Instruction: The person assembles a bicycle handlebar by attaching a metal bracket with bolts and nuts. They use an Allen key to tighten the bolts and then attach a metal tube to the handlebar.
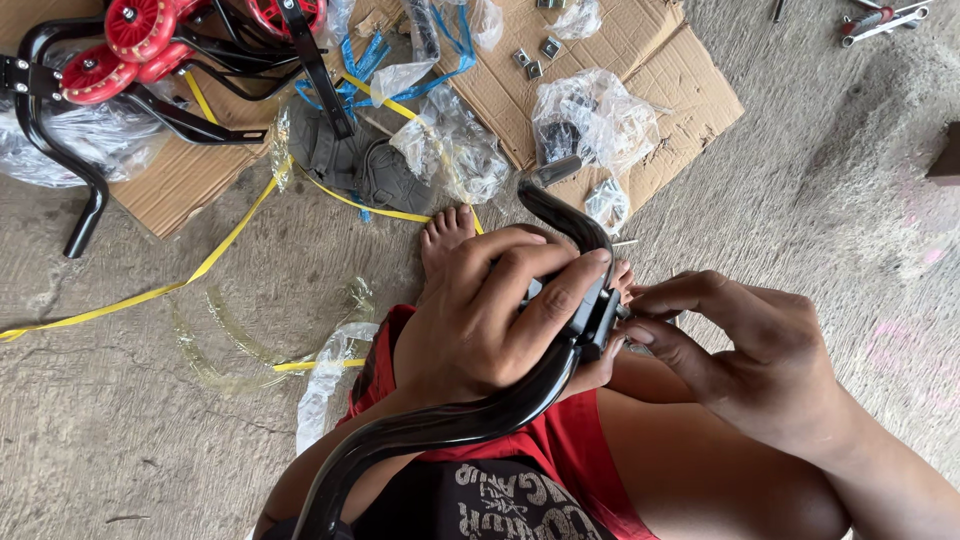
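A curved black metal handlebar [470, 415] runs from my lap up to a grey end [553, 170] over the floor. My left hand [480, 315] is wrapped around its middle, thumb on the black clamp block [597, 318]. Just to the right of that clamp, my right hand [745, 345] pinches something small against it with thumb and fingertips; what it pinches is hidden. My bare foot [446, 236] rests on the concrete just beyond the hands.
Flattened cardboard [640, 70] lies ahead with clear plastic bags [590, 120] and small metal brackets [535, 58]. Red training wheels on black struts [130, 45] sit top left, a yellow strap [200, 265] crosses the floor, and tools [880, 18] lie top right.
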Demonstrator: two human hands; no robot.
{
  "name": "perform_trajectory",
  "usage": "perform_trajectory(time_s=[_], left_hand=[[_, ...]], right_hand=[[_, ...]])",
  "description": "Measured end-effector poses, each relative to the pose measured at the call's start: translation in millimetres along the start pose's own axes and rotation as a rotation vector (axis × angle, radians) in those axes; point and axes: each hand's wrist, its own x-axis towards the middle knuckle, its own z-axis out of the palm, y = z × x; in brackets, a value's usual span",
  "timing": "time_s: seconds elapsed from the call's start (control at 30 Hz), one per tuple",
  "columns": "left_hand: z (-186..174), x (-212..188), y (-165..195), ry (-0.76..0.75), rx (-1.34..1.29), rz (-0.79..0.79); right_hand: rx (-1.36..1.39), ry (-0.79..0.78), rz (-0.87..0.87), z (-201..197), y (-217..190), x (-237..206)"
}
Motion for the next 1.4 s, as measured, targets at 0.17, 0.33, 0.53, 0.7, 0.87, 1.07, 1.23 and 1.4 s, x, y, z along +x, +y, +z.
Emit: perform_trajectory(time_s=[0.17, 0.33, 0.53, 0.7, 0.87, 1.07, 1.23, 1.4], left_hand=[[3.2, -1.8, 0.7, 0.016, 0.011, 0.002], [3.9, -1.6, 2.8, 0.058, 0.010, -0.008], [0.3, -2.3, 5.0, 0.035, -0.010, -0.005], [-1.6, -1.2, 6.7, 0.019, -0.007, -0.008], [-1.9, 1.7, 8.8, 0.031, 0.006, -0.011], [-3.8, 0.6, 7.2, 0.021, 0.016, -0.005], [-2.6, -2.5, 6.8, 0.030, 0.025, -0.004], [-1.9, -7.7, 4.8, 0.007, -0.029, -0.008]], right_hand=[[-0.014, 0.034, -0.006, 3.1, -1.5, -2.2], [-0.020, 0.039, 0.031, 5.1, -1.1, -2.5], [-0.038, 0.073, 0.024, 8.1, -0.4, -8.1], [-0.014, 0.087, 0.030, 10.8, 0.6, -10.6], [-0.080, 0.070, -0.006, 8.6, -1.4, -9.3], [-0.094, 0.000, -0.105, 0.0, -7.1, -8.5], [-0.127, 0.009, -0.126, 3.3, -10.9, -8.9], [-0.071, 0.012, -0.126, 6.5, -7.1, -8.8]])
